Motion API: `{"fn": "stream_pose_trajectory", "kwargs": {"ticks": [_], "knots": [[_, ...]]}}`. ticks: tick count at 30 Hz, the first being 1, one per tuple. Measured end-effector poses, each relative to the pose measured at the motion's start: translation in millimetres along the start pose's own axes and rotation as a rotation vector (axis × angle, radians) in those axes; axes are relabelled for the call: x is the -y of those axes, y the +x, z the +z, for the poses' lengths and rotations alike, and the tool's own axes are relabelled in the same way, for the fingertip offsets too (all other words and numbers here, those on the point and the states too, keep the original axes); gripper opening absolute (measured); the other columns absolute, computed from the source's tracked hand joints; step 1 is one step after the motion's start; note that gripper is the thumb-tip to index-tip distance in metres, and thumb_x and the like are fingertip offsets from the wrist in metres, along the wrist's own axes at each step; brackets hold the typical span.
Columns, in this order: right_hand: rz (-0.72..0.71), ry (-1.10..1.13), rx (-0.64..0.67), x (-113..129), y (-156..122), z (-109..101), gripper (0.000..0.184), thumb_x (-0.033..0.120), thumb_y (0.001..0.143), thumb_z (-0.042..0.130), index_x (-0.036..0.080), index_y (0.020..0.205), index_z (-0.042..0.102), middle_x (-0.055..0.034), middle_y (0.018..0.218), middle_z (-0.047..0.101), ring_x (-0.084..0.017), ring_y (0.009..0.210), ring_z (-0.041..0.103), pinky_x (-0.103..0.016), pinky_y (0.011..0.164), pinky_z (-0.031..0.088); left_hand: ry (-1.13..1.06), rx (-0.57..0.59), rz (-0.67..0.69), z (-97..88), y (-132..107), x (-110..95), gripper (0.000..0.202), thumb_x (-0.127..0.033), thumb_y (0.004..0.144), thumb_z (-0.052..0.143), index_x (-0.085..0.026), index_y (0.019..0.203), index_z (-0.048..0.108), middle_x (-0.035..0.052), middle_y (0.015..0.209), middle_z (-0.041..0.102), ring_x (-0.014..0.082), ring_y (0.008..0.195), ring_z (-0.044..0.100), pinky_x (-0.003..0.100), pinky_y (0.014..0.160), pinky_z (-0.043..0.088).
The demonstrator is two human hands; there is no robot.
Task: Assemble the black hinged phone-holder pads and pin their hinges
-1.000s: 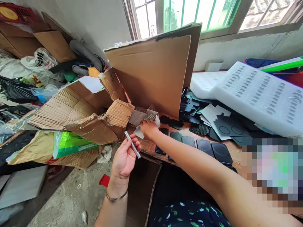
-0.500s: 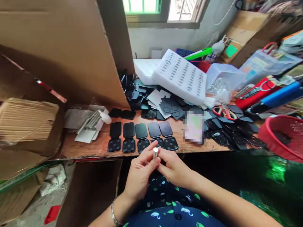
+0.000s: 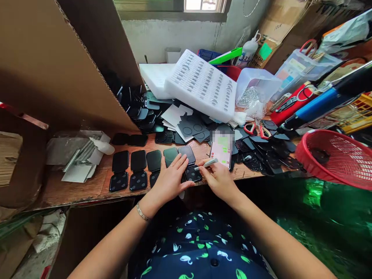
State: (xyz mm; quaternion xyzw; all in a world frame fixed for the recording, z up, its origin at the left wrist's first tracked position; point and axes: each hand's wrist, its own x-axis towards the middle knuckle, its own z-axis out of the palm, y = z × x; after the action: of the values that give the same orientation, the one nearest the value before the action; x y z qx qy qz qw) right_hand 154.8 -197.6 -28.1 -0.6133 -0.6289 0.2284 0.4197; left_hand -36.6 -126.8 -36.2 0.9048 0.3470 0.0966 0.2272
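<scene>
Wooden table (image 3: 97,186); rod (image 3: 210,162) between right fingers (image 3: 207,176)

A red basket (image 3: 347,161) sits at the right edge; a white bottle (image 3: 248,52) marked 325 stands near a cardboard box (image 3: 280,23).

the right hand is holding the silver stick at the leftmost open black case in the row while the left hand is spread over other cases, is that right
Not quite: the head view shows the silver stick at the rightmost open black case, not the leftmost. The right hand is holding it, and the left hand is spread over other cases.
</scene>
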Motion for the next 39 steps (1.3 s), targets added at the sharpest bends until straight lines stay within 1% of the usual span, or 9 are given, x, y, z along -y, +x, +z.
{"fn": "stream_pose_trajectory", "kwargs": {"ticks": [5,10,16,20,21,23,26,31,39], "knots": [[-0.112,-0.161,0.083,0,16,10,0.008,0.019,0.095,0.052,0.019,0.093,0.06,-0.0071,0.087,0.067,-0.022,0.081,0.065,-0.035,0.075,0.053,0.01,-0.03,0.023,4.5,-5,4,0.079,-0.043,0.084,0.077,-0.021,0.151,0.043,0.0193,0.159,0.038,0.0388,0.15,0.031,0.078,0.114,-0.007],[-0.13,-0.271,0.168,0,19,9,0.009,0.018,0.096,0.052,0.019,0.094,0.06,-0.0083,0.089,0.066,-0.022,0.08,0.065,-0.034,0.072,0.053,-0.022,-0.02,0.008,5.2,-4,7,0.079,-0.044,0.083,0.078,-0.027,0.152,0.042,0.0165,0.16,0.037,0.0405,0.151,0.029,0.08,0.112,-0.008],[-0.071,-0.292,0.263,0,27,9,0.01,0.014,0.092,0.053,0.018,0.091,0.062,-0.0098,0.088,0.07,-0.022,0.078,0.067,-0.034,0.071,0.053,-0.036,-0.03,-0.03,3.6,-2,5,0.079,-0.042,0.079,0.082,-0.028,0.149,0.047,0.0146,0.158,0.041,0.0432,0.151,0.027,0.083,0.11,-0.008],[0.051,-0.09,0.426,12,22,-4,0.008,0.018,0.091,0.056,0.019,0.087,0.062,-0.0032,0.073,0.069,-0.017,0.064,0.065,-0.028,0.061,0.052,-0.037,-0.028,-0.04,2.7,-2,4,0.076,-0.041,0.081,0.081,-0.027,0.148,0.048,0.0148,0.157,0.042,0.0432,0.151,0.027,0.085,0.108,-0.009],[0.075,-0.039,0.424,15,19,-7,0.008,0.02,0.093,0.056,0.019,0.088,0.063,-0.0027,0.073,0.069,-0.016,0.063,0.065,-0.028,0.061,0.053,-0.037,-0.022,-0.039,2.6,-2,4,0.077,-0.041,0.081,0.081,-0.027,0.148,0.048,0.0145,0.158,0.042,0.0428,0.151,0.027,0.085,0.108,-0.009],[0.079,0.002,0.317,17,14,-8,0.011,0.025,0.094,0.057,0.019,0.092,0.065,-0.0046,0.081,0.072,-0.017,0.07,0.067,-0.028,0.065,0.054,-0.034,-0.012,-0.036,2.5,-2,5,0.078,-0.04,0.08,0.082,-0.026,0.148,0.047,0.0139,0.159,0.041,0.0422,0.151,0.026,0.085,0.108,-0.009],[0.001,-0.018,0.194,14,15,3,0.01,0.025,0.093,0.059,0.019,0.092,0.067,-0.0073,0.09,0.074,-0.019,0.079,0.069,-0.03,0.069,0.055,-0.024,-0.008,-0.038,2.4,-2,5,0.08,-0.04,0.078,0.083,-0.025,0.148,0.047,0.0139,0.159,0.041,0.0417,0.152,0.024,0.084,0.109,-0.009],[-0.141,-0.098,0.223,2,29,27,0.008,0.018,0.092,0.059,0.019,0.087,0.065,-0.0078,0.087,0.071,-0.02,0.078,0.066,-0.031,0.07,0.053,-0.033,-0.019,-0.048,3.8,-3,5,0.078,-0.04,0.079,0.082,-0.031,0.148,0.046,0.0126,0.158,0.042,0.041,0.153,0.023,0.084,0.109,-0.008],[-0.145,-0.19,0.263,4,26,32,0.011,0.017,0.096,0.054,0.018,0.093,0.065,-0.01,0.094,0.07,-0.021,0.084,0.067,-0.033,0.076,0.054,-0.093,-0.006,-0.064,6.0,-3,8,0.079,-0.038,0.081,0.081,-0.029,0.149,0.044,0.0143,0.16,0.04,0.0409,0.154,0.02,0.085,0.108,-0.007]]}}
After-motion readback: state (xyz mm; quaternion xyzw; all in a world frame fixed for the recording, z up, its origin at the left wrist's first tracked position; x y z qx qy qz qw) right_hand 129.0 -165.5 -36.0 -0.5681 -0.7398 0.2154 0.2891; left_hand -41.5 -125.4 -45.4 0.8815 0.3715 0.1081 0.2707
